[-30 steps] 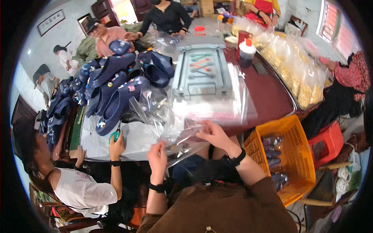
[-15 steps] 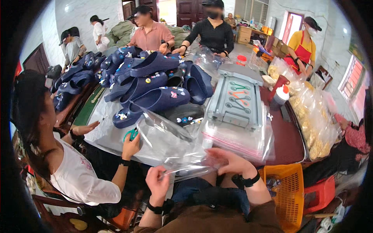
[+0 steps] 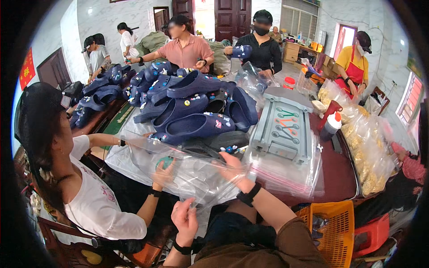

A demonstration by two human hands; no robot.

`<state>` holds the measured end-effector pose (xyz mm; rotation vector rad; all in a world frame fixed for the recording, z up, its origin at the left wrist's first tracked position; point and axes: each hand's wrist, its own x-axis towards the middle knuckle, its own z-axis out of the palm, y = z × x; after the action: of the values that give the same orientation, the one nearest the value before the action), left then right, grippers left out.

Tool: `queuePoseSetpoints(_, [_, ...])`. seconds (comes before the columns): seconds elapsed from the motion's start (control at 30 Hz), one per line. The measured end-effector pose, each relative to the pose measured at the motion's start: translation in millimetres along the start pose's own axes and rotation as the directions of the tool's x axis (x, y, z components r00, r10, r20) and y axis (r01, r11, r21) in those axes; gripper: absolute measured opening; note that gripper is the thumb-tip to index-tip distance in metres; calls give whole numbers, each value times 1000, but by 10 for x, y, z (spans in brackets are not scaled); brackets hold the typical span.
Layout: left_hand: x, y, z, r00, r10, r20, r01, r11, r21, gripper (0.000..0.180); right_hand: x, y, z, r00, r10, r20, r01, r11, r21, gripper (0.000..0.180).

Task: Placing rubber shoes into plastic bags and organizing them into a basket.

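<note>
Since half a second ago, my right hand has moved toward the navy clogs, touching the clear plastic bag, grip unclear; my left hand pinches its near end. A red wall banner bears writing; bare maroon tabletop lies to the right.

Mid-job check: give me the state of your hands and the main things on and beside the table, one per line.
Clear bag: spread out, looks empty
Left hand: fingers closed on the bag's edge
Right hand: at the bag, blurred; grip unclear
Navy clogs: piled up
Gray plastic slab: lying on clear sleeves
Dark-filled bottle: upright, capped
Red-topped jar: upright, lid on
Orange crate: uncovered, items inside
</note>
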<state>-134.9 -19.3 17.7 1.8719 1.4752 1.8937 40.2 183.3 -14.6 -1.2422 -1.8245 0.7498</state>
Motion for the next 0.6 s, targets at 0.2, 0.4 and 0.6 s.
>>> queuePoseSetpoints(0.2, [22, 86, 52, 999, -36, -1, 36, 997, -75, 27, -247, -280, -960, 898, -262, -353, 249, 965, -84, 35])
queuePoseSetpoints(0.4, [37, 102, 287, 997, -23, 72, 35, 986, -165, 30, -636, -193, -2068, 923, -194, -333, 155, 978, -141, 29])
queuePoseSetpoints(0.6, [332, 258, 484, 918, 161, 363, -59, 959, -276, 29, -1348, -51, -2761, 919, -352, -176, 154, 734, -661, 26])
